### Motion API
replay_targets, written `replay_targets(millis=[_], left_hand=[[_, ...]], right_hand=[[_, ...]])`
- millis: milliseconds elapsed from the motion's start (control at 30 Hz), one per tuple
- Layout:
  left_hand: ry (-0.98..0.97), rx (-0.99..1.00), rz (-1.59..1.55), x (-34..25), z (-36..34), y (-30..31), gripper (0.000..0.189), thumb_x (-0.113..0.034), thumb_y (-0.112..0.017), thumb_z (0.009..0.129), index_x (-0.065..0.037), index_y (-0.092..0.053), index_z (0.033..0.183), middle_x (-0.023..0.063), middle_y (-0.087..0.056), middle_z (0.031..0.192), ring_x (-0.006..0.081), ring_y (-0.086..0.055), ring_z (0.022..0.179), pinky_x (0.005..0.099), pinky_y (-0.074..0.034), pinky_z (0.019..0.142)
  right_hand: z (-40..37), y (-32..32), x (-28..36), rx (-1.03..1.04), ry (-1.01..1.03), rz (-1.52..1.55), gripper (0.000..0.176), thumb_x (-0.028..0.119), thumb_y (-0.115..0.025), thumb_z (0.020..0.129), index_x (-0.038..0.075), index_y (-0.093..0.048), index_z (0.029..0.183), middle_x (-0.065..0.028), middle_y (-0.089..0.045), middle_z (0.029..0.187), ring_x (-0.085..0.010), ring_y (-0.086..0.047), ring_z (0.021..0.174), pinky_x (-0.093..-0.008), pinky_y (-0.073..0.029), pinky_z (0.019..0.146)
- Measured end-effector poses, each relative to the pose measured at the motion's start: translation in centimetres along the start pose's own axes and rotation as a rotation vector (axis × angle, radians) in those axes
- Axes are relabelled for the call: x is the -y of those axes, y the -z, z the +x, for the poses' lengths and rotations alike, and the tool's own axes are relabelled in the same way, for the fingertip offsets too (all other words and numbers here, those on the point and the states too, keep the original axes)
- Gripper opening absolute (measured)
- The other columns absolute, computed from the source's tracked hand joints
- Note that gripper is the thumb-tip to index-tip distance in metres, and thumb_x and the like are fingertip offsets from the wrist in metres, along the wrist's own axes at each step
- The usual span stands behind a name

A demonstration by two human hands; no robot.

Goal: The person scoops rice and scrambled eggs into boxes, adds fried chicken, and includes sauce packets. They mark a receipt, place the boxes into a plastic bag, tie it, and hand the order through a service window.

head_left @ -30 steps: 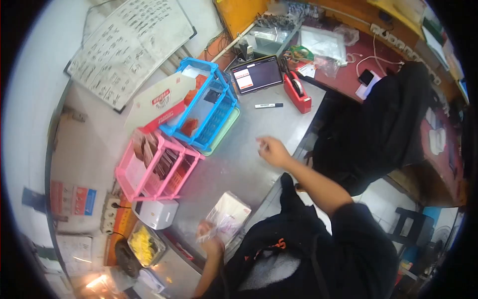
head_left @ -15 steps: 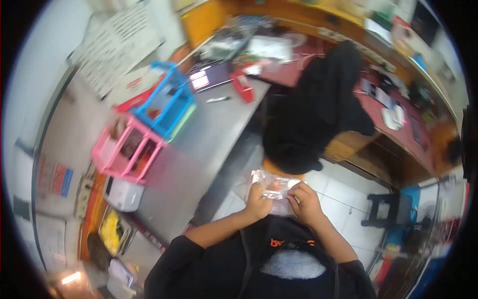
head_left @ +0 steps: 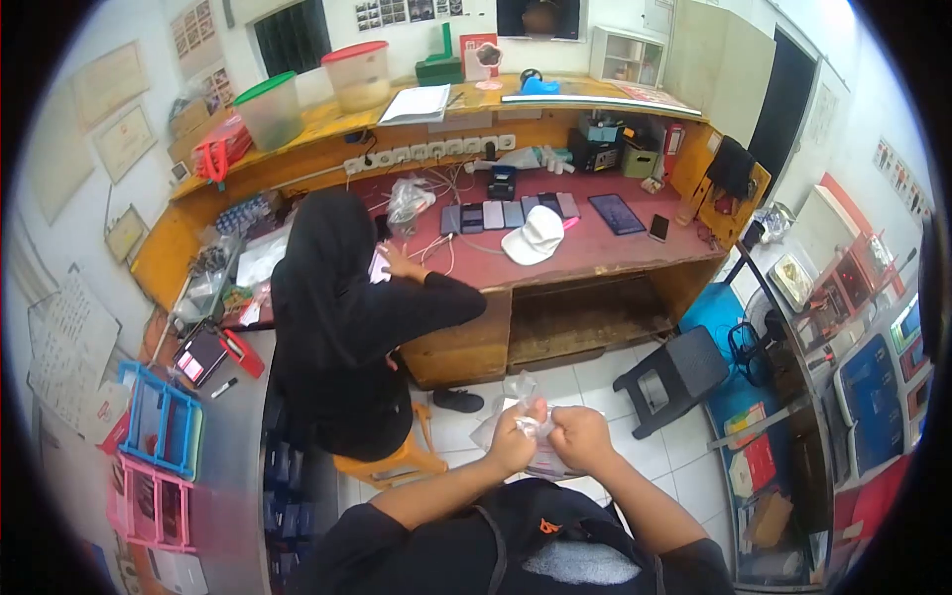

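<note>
Both of my hands are held out in front of my chest. My left hand (head_left: 513,439) is closed around gathered clear plastic, whose crumpled top sticks up above the fist. Close beside it, my right hand (head_left: 581,437) is also closed, gripping the same plastic. The clear plastic bag (head_left: 544,460) hangs between and below the fists, over the white tiled floor. What lies inside it is too unclear to name.
A person in black (head_left: 342,327) sits on an orange stool (head_left: 397,464) at the red desk (head_left: 595,258), touching a phone. A black stool (head_left: 671,381) stands right; pink (head_left: 149,501) and blue racks (head_left: 164,421) stand left on the metal table (head_left: 234,436).
The view has swung to the right and up, showing more of the desk and shelves. My hands have gone from spread fingers on the plastic to closed fists around it.
</note>
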State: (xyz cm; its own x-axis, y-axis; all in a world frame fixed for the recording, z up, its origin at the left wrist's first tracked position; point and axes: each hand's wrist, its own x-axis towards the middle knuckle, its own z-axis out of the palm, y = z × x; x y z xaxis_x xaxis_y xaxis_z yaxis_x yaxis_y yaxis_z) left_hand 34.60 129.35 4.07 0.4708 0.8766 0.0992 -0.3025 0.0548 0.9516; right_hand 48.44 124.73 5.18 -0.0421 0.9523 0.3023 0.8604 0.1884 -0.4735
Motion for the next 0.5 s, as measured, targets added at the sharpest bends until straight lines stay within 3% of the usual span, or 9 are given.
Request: replay_targets(millis=[67, 133, 167, 233, 267, 300, 367, 467, 500], left_hand=[[-0.011, 0.017, -0.023, -1.5, 5.1, -2.1, 0.035, -0.031, -0.046, 0.101, -0.01, -0.049, 0.074, -0.0063, -0.039, 0.068, 0.0056, -0.035, 0.065, 0.0259, -0.032, 0.058], [-0.14, 0.154, 0.091, -4.0, 11.0, -3.6, 0.035, -0.029, -0.046, 0.1, -0.009, -0.049, 0.072, -0.0064, -0.04, 0.067, 0.0051, -0.036, 0.064, 0.0262, -0.031, 0.056], [-0.167, 0.276, 0.116, -4.8, 14.7, -3.7, 0.024, -0.021, -0.05, 0.097, -0.002, -0.054, 0.082, 0.0005, -0.05, 0.072, 0.0092, -0.046, 0.07, 0.0291, -0.04, 0.063], [-0.574, 0.441, 0.446, -7.1, 22.2, -4.9, 0.02, -0.019, -0.053, 0.093, 0.0, -0.056, 0.087, 0.0092, -0.052, 0.073, 0.0207, -0.051, 0.068, 0.0314, -0.042, 0.064], [-0.721, 0.454, 0.448, -8.1, 25.9, -6.4, 0.02, -0.02, -0.055, 0.091, -0.001, -0.054, 0.087, 0.0157, -0.05, 0.072, 0.0329, -0.046, 0.062, 0.0384, -0.039, 0.063], [-0.83, 0.444, 0.497, -8.0, 30.2, -7.7, 0.017, -0.016, -0.057, 0.085, -0.002, -0.058, 0.094, 0.0158, -0.052, 0.08, 0.0344, -0.051, 0.072, 0.0393, -0.041, 0.065], [-1.125, 0.474, 0.705, -12.3, 37.2, -10.4, 0.017, -0.012, -0.058, 0.078, -0.003, -0.06, 0.093, 0.015, -0.054, 0.086, 0.0346, -0.052, 0.082, 0.0413, -0.043, 0.07], [-1.237, 0.382, 0.791, -17.1, 48.4, -13.3, 0.01, -0.013, -0.058, 0.073, -0.004, -0.057, 0.079, 0.0144, -0.054, 0.082, 0.035, -0.053, 0.081, 0.0444, -0.044, 0.071], [-1.163, 0.26, 0.954, -18.6, 51.6, -13.6, 0.015, -0.018, -0.063, 0.075, -0.005, -0.059, 0.081, 0.0146, -0.056, 0.085, 0.0355, -0.055, 0.085, 0.0447, -0.045, 0.074]], right_hand=[[2.6, 2.7, -3.2, -0.022, -0.07, 0.136, 0.011, 0.013, -0.055, 0.069, 0.004, -0.05, 0.065, -0.0166, -0.058, 0.069, -0.0373, -0.057, 0.072, -0.0487, -0.045, 0.067], [6.1, 6.8, -5.3, -0.085, 0.078, 0.096, 0.013, 0.01, -0.059, 0.07, 0.002, -0.055, 0.079, -0.0173, -0.058, 0.081, -0.0369, -0.055, 0.081, -0.0453, -0.044, 0.074], [8.4, 9.5, -5.2, -0.122, 0.118, 0.083, 0.02, 0.009, -0.062, 0.072, 0.002, -0.056, 0.09, -0.0179, -0.057, 0.09, -0.0375, -0.055, 0.087, -0.0444, -0.044, 0.078], [13.6, 11.7, -8.1, -0.08, 0.197, 0.165, 0.035, 0.009, -0.064, 0.076, 0.001, -0.054, 0.108, -0.0189, -0.056, 0.104, -0.0375, -0.055, 0.097, -0.0425, -0.043, 0.088], [16.0, 12.5, -10.5, -0.002, 0.228, 0.258, 0.043, 0.009, -0.065, 0.077, -0.001, -0.052, 0.117, -0.0193, -0.055, 0.11, -0.037, -0.055, 0.102, -0.0414, -0.043, 0.093], [18.8, 13.2, -12.6, 0.114, 0.071, 0.401, 0.038, 0.006, -0.062, 0.081, -0.001, -0.052, 0.117, -0.0186, -0.054, 0.119, -0.0335, -0.054, 0.112, -0.0396, -0.041, 0.097], [24.7, 17.0, -14.0, -0.043, 0.101, 0.267, 0.03, 0.006, -0.055, 0.088, 0.0, -0.053, 0.117, -0.0131, -0.059, 0.113, -0.0248, -0.057, 0.105, -0.0364, -0.044, 0.092], [34.2, 21.4, -18.4, -0.29, 0.022, 0.533, 0.017, 0.008, -0.058, 0.085, 0.0, -0.06, 0.099, -0.0077, -0.065, 0.088, -0.0156, -0.06, 0.078, -0.0326, -0.048, 0.071], [37.3, 23.7, -20.2, -0.27, -0.103, 0.388, 0.013, 0.011, -0.057, 0.087, 0.0, -0.062, 0.091, -0.0043, -0.063, 0.079, -0.0118, -0.058, 0.071, -0.0299, -0.046, 0.064]])
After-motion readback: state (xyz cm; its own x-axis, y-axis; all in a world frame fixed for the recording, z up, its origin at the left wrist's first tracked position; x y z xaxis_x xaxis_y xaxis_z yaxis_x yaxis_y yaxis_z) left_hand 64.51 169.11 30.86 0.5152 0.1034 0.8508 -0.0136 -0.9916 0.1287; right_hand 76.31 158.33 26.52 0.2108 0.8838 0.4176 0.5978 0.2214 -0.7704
